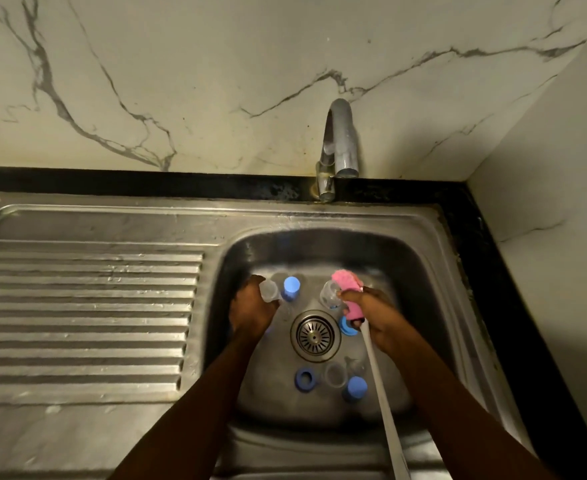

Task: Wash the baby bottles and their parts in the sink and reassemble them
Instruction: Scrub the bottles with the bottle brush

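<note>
Your left hand (254, 308) curls round a small clear plastic bottle (269, 291) down in the steel sink (231, 265), just beside an upright blue cap (291, 287). Your right hand (380, 322) grasps the brush (350, 292) where the pink spongy head meets its long white handle. The sponge touches a second clear bottle (330, 295). A blue ring (305, 379) lies near the slotted round drain (314, 336).

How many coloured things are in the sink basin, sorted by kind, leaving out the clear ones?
Blue caps: 2
Blue rings: 2
Pink sponge brush: 1
Total: 5
</note>
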